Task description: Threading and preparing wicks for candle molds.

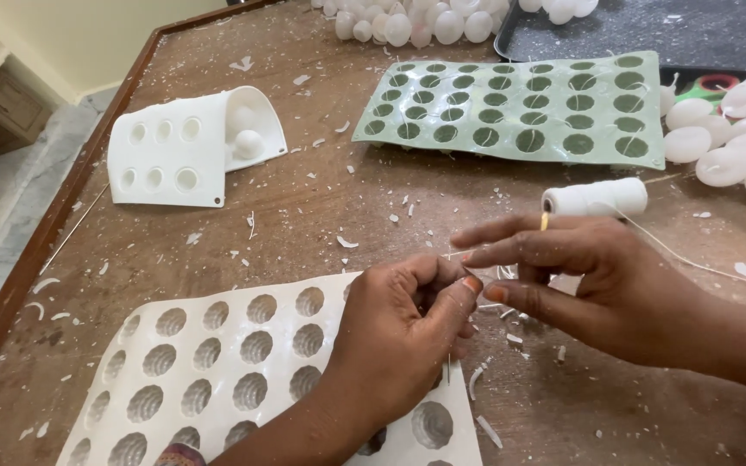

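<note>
the person's left hand (403,332) is hovering over the near white mould (218,362), fingers curled in and pinching something thin between thumb and forefinger; what it is gripping is too small to tell for sure, though a fine pale thread (692,259) is running off toward 3 o'clock. the right hand (580,276) is coming in from 3 o'clock, fingers stretched long and loosely parted, its fingertips meeting the left hand's thumb at the same pinch. whether the right hand is actually gripping the thread cannot be told.

the near white mould is lying at 7 o'clock on the brown table (304,216), its rows of ribbed round cavities showing, and the left hand is covering its far right corner. just past the right hand, at 1 o'clock, a white thread spool (597,197) is lying on its side. beyond it, at 12 to 1 o'clock, a green mould (515,108) with many round cavities is lying flat. at 10 o'clock a smaller white mould (187,147) is sitting partly folded over. white wax balls (727,147) are piling up at 2 o'clock, and more of them (416,22) are lying at 12 o'clock. a dark tray (649,30) is sitting at the far edge, at 1 o'clock. white wax flakes (485,375) are scattering across the table all around the hands.
</note>
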